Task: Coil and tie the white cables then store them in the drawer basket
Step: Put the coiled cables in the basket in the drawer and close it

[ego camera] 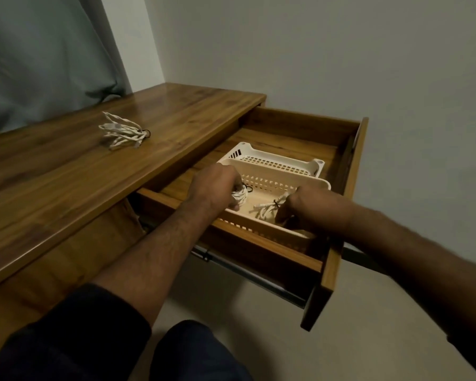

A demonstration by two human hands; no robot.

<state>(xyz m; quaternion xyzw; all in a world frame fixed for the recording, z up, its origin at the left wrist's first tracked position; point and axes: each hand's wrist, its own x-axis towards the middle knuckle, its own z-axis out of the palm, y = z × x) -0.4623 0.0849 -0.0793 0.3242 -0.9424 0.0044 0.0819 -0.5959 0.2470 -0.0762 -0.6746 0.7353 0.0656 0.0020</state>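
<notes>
Dark sleeves (66, 339) at the bottom of the frame lead up two bare forearms into the open drawer (338, 259); at centre, the left hand (217, 185) grips a coiled white cable bundle (240, 194) over the cream basket (311, 185); right of centre, the right hand (305, 210) pinches a second tied bundle (265, 210) that lies on the basket floor; a second perforated basket (275, 160) sits just behind; at upper left, a third tied cable bundle (121, 130) lies on the wooden desk top (66, 174); a grey curtain (39, 50) hangs behind.
</notes>
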